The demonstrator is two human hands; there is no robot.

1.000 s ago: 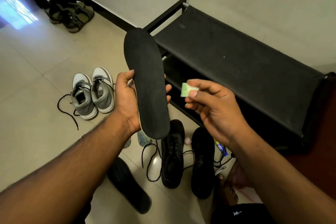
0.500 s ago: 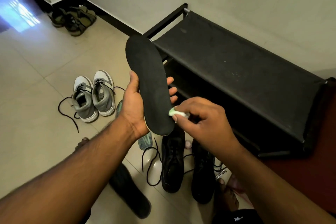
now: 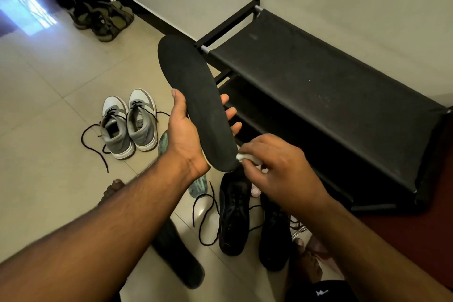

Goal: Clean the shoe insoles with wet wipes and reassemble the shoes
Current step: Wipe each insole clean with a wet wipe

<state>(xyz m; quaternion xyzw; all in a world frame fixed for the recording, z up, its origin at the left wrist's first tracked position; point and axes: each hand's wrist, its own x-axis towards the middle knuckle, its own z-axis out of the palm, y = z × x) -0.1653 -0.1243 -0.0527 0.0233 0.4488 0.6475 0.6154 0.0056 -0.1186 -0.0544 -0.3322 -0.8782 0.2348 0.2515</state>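
Head view is showing the left hand [image 3: 186,135] cradling a black insole [image 3: 196,103] with thumb and fingers curled round its edges, while the right hand [image 3: 274,164] is pinching a folded wet wipe [image 3: 245,157] against the heel end. Wiping is looking barely begun; the black shoes [image 3: 234,213] are sitting unlaced on the floor, another insole [image 3: 179,257] is lying beside them, and refitting is not yet done

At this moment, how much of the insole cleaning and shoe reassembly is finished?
Early stage. Done: insoles are out. In hand: the left hand holds a black insole while the right hand presses a wipe to its near end. Left: another insole lies on the floor, and the black shoes still await reassembly.
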